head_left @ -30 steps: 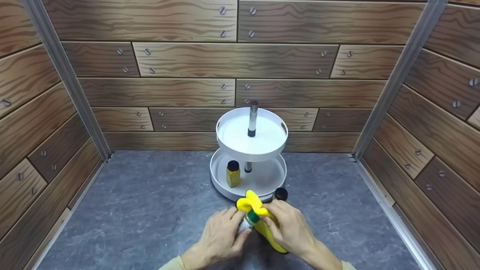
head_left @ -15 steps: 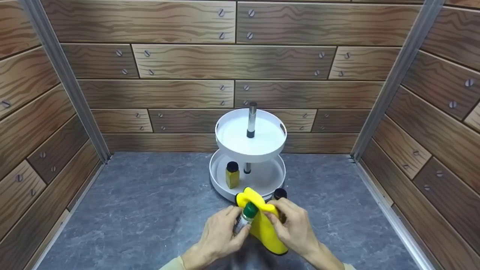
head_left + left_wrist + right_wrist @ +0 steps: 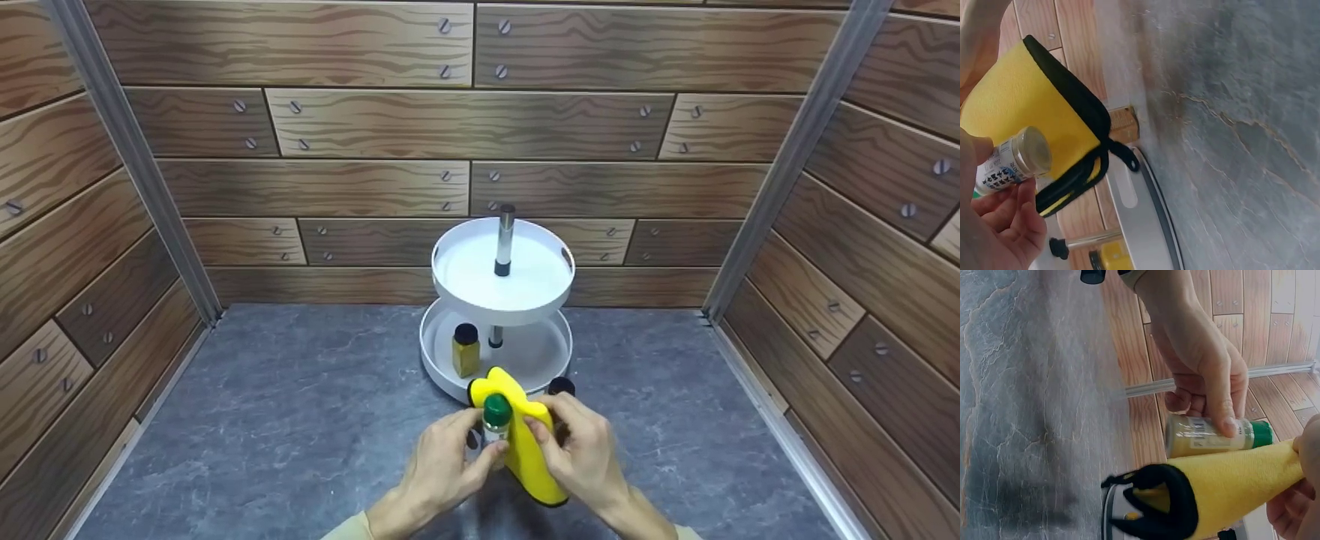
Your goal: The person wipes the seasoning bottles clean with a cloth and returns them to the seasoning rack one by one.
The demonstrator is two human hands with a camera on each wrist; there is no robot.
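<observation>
My left hand (image 3: 442, 454) holds a small spice jar (image 3: 496, 431) with a green cap between thumb and fingers, its cap upward. In the left wrist view the clear base of the jar (image 3: 1016, 160) and a printed label show. The right hand (image 3: 589, 450) pinches a yellow cloth (image 3: 529, 457) with black edging, which hangs folded just right of the jar. From the right wrist, pale yellowish contents show through the jar (image 3: 1202, 434), and the cloth (image 3: 1241, 478) lies right alongside it. Fingers hide part of the label.
A white two-tier round stand (image 3: 450, 296) with a central post stands behind the hands. Its lower tray holds a yellow jar (image 3: 466, 352) with a black cap. Another black-capped jar (image 3: 561, 386) is mostly hidden behind the right hand. Wood-patterned walls (image 3: 375, 120) enclose the grey surface (image 3: 300, 420).
The jar has come up from a slant to nearly upright, its green cap now fully in sight beside the cloth. The right hand keeps hold of the cloth.
</observation>
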